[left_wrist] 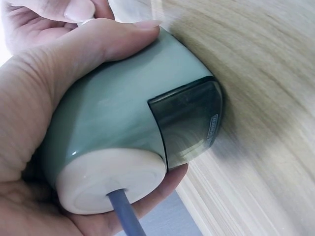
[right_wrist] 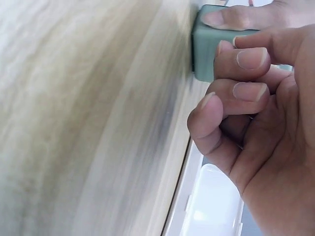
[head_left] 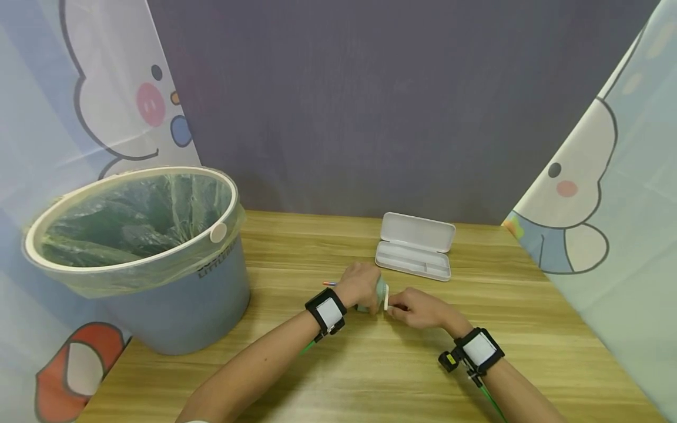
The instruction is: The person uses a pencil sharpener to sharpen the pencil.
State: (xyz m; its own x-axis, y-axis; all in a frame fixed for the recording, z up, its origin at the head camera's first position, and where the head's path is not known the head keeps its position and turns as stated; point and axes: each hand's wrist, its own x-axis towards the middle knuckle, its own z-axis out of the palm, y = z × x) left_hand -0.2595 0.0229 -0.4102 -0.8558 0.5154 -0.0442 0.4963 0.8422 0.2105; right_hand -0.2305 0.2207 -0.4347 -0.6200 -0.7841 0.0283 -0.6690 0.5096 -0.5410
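My left hand (head_left: 361,285) grips a pale green crank pencil sharpener (left_wrist: 113,103) low over the wooden table. Its dark see-through shavings drawer (left_wrist: 189,123) faces outward in the left wrist view. A blue-grey pencil (left_wrist: 125,211) sticks out of the hole in the sharpener's cream end; in the head view its orange and blue tip shows left of the hand. At the opposite end, my right hand (head_left: 418,308) pinches the small crank handle (left_wrist: 86,22) beside a cream part (head_left: 386,298). Curled fingers mostly hide the crank in the right wrist view.
An open white pencil case (head_left: 412,261) with compartments lies behind the hands, its lid raised. At the left stands a large blue bin (head_left: 180,317) lined with a clear bag. A grey panel (head_left: 338,106) closes the table's back, with printed curtains at both sides.
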